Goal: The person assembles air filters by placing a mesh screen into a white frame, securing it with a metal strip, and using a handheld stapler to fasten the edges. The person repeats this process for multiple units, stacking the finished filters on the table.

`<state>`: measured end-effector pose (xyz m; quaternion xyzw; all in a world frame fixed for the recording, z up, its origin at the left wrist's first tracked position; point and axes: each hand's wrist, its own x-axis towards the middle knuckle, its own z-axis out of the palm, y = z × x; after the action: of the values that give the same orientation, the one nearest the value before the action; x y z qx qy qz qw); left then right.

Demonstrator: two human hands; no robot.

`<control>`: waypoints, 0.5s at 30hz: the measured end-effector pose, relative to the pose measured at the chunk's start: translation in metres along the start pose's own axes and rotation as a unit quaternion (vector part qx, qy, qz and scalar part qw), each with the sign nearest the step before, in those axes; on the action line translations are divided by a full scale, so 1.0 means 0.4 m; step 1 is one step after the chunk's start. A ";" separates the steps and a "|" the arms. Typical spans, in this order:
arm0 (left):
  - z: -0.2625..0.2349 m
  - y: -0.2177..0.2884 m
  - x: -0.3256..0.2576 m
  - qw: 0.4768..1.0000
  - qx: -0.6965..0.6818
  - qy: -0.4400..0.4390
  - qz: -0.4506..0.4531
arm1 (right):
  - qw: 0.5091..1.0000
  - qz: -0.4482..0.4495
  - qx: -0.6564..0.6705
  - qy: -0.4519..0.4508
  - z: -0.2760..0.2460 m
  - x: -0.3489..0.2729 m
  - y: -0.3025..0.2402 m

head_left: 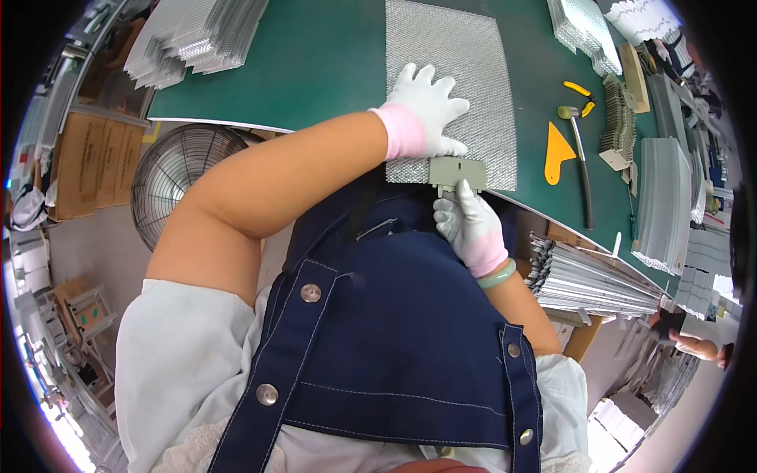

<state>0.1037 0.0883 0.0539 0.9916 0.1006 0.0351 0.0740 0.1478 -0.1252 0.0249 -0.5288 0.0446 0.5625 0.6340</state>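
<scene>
A silvery sheet of fine metal mesh (453, 47) lies on the green table in front of me, its near edge by my apron. My left hand (422, 110), in a white glove with a pink cuff, rests flat on the mesh with the fingers spread. Gloved the same way, my right hand (471, 225) grips a grey-green flat bracket (459, 173) between thumb and fingers. The bracket sits over the near edge of the sheet, just below my left hand. Whether it clasps the mesh or only lies over it, I cannot tell.
On the green table (331, 79) to the right lie yellow-handled pliers (579, 89), a hammer (579, 158), a yellow scraper (557, 154) and a row of similar brackets (617, 122). Stacked mesh sheets (197, 35) stand far left. A floor fan (177, 177) is left below the table.
</scene>
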 end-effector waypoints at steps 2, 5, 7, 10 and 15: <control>0.007 0.011 0.001 1.000 -0.003 0.013 -0.014 | 0.997 -0.072 -0.021 -0.013 0.007 0.013 -0.009; 0.010 0.012 0.005 1.000 -0.014 -0.002 -0.024 | 0.995 -0.080 -0.045 -0.042 0.000 0.024 -0.027; -0.041 0.017 0.024 0.997 -0.022 -0.066 -0.026 | 0.993 -0.091 -0.066 -0.028 0.005 0.022 -0.025; 0.009 0.003 0.006 0.999 -0.032 0.014 0.002 | 0.999 -0.031 -0.012 -0.002 -0.004 0.022 0.007; 0.037 0.017 -0.007 0.998 -0.006 0.061 0.020 | 0.997 -0.074 -0.008 -0.015 -0.006 0.047 0.020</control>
<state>0.1033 0.0792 0.0402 0.9889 0.0848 0.0974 0.0734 0.1499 -0.1158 0.0067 -0.5273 -0.0092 0.5224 0.6701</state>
